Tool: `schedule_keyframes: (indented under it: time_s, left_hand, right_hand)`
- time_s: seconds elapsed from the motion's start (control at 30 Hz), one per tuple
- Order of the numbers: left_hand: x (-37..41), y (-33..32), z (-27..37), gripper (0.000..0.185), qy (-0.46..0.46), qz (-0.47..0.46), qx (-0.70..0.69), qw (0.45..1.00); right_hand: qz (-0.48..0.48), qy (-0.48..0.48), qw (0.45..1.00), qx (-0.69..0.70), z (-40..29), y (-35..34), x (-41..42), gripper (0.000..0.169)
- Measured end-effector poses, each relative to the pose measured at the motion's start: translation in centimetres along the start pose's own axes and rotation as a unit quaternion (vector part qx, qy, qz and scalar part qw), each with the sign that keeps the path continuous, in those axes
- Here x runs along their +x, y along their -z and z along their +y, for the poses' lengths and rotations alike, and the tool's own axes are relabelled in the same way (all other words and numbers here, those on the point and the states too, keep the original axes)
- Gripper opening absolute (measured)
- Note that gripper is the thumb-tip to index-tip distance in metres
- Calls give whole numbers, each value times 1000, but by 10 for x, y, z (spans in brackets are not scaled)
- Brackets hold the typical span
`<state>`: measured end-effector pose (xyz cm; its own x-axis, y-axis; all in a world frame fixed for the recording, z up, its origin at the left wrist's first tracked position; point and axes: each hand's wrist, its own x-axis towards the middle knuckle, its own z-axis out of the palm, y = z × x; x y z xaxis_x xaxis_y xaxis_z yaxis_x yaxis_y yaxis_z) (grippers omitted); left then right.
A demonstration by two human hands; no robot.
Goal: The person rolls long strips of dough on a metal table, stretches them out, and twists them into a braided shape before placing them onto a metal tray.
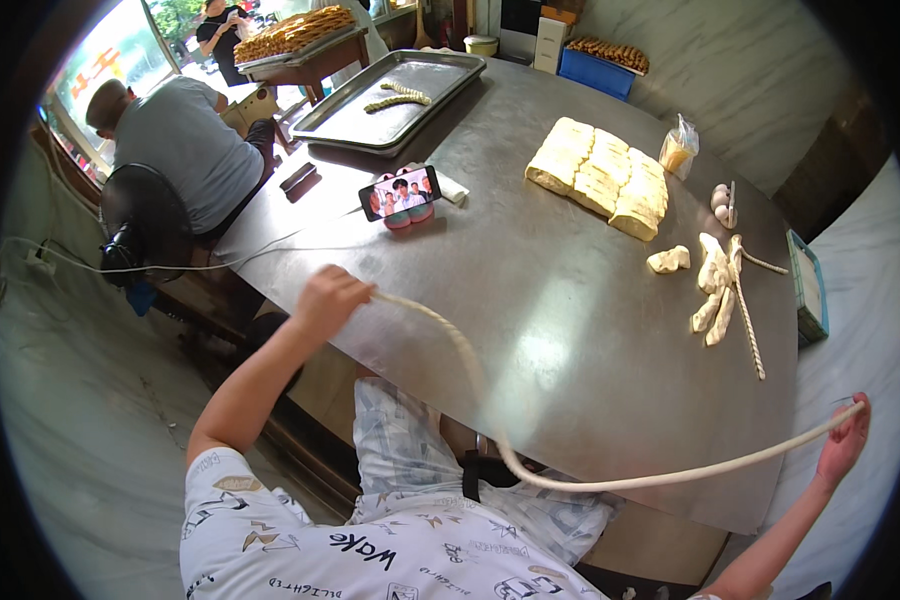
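Observation:
My left hand [331, 298] grips one end of a long dough rope [622, 481]. Its other end is in my right hand [849, 436], past the table's right front corner. Between them the rope sags in a curve over the front edge of the metal table [450, 315], near my lap. Farther back on the table lies a scored slab of dough [598, 176]. Right of it are a small dough lump [668, 259], several loose dough pieces [714, 266] and thin twisted strands [748, 326].
A tray [322, 139] with twisted dough stands at the back left. A phone [400, 193] leans on a stand; its cable crosses the table's left edge. Eggs [722, 206] and a plastic bag [679, 150] lie at right. A seated person [184, 150] and a fan [146, 217] are at left.

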<state>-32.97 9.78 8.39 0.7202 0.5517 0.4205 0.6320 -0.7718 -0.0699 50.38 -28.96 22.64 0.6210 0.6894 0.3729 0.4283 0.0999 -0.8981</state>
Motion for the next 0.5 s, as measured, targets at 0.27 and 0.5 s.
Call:
schedule_keyframes:
  time_s: [0.27,0.5]
  left_hand:
    - [-54,-30,-81,14,200,79,118,969]
    - [-13,-118,-35,22,228,43,-84,969]
  right_hand:
    - [21,90,847,-524,159,171,-63,41]
    - [-182,73,827,-526,31,-61,-83,29]
